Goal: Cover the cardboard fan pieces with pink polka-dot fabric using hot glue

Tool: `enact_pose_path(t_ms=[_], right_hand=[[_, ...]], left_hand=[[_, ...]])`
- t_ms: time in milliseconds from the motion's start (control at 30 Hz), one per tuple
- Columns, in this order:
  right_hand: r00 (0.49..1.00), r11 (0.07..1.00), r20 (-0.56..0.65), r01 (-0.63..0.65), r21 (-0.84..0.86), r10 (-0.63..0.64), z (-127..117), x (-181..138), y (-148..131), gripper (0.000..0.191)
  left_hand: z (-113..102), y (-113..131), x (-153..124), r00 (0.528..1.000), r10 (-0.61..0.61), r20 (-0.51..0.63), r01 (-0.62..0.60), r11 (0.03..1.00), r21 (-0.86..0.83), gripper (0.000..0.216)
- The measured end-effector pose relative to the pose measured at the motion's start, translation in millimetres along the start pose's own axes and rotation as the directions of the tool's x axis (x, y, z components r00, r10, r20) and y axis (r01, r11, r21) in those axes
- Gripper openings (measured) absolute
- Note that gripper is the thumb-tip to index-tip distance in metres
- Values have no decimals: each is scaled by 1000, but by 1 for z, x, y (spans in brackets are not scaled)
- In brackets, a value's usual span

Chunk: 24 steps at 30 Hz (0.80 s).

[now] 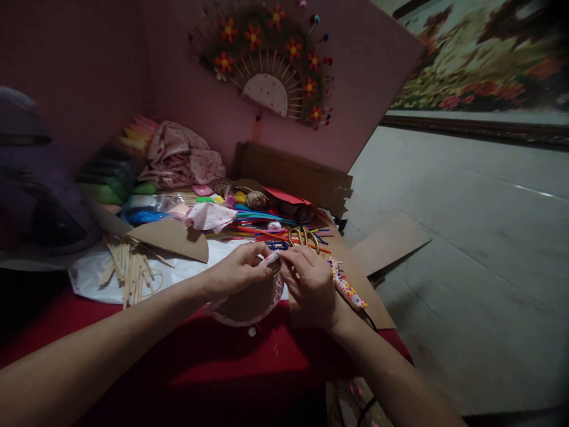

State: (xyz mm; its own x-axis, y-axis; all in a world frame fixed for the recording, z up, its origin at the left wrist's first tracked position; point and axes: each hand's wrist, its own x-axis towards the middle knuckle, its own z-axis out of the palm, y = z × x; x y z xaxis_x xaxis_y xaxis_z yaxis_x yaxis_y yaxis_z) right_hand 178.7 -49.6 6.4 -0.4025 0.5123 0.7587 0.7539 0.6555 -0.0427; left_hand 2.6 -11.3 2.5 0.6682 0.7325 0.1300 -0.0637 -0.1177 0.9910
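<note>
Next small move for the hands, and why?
Probably press the pink edging down beside the left hand: it pinches the cardboard piece there, the right hand has fingertips at that spot, and edging lines the lower curve.

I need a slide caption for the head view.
Left hand and right hand hold the pink edging of a curved brown cardboard piece.

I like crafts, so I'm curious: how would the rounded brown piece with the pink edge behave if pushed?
The rounded brown piece is probably fairly stiff, as it looks flat, like cardboard. It looks thin, so likely light for its size. The puckered pink edging looks like cloth, so it may give softly.
</note>
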Motion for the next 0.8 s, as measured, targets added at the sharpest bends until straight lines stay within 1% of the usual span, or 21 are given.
enact_pose_path(t_ms=[67,167,267,300,433,533,600,633,667,700,733,767,800], right_hand=[[995,993,18,98,-62,-97,1,-2,3,22],[974,964,75,222,-145,-213,3,-3,5,28],[951,927,67,309,-214,-302,4,-3,5,32],[947,919,79,322,-229,-312,3,-3,3,32],[938,914,190,332,-235,-291,-1,-1,-2,35],[921,903,208,372,-214,-330,-5,-1,-3,35],[921,913,190,371,-169,-339,-9,-2,-2,35],[933,927,156,347,-141,-325,-11,-2,-2,35],[953,949,99,295,-110,-285,-13,-2,-3,34],[977,974,20,214,-77,-213,-15,-1,-3,31],[993,994,-62,103,-32,-104,-16,1,-4,26],[991,998,-128,-42,43,47,-16,4,-5,21],[965,970,-145,-195,145,216,-16,7,-5,17]], left_hand=[[0,-2,0,1000,-21,-1,21,1000,-8,24],[-1,-4,-1,999,-50,1,50,998,-30,25],[0,-4,-1,999,-39,-9,39,999,-14,26],[0,-4,-1,999,-35,-14,35,999,-2,26],[0,-2,1,999,-20,-33,21,999,49,25],[0,1,1,997,21,-71,-12,992,127,24],[0,4,0,994,45,-104,-24,982,190,24],[0,5,0,992,52,-118,-25,976,218,24],[0,6,-1,990,57,-129,-24,970,242,24],[0,7,-1,989,62,-138,-24,965,259,24],[1,8,-2,988,66,-143,-25,962,271,24],[1,9,-2,987,70,-146,-27,960,279,23],[2,9,-2,986,72,-148,-28,959,283,23]])
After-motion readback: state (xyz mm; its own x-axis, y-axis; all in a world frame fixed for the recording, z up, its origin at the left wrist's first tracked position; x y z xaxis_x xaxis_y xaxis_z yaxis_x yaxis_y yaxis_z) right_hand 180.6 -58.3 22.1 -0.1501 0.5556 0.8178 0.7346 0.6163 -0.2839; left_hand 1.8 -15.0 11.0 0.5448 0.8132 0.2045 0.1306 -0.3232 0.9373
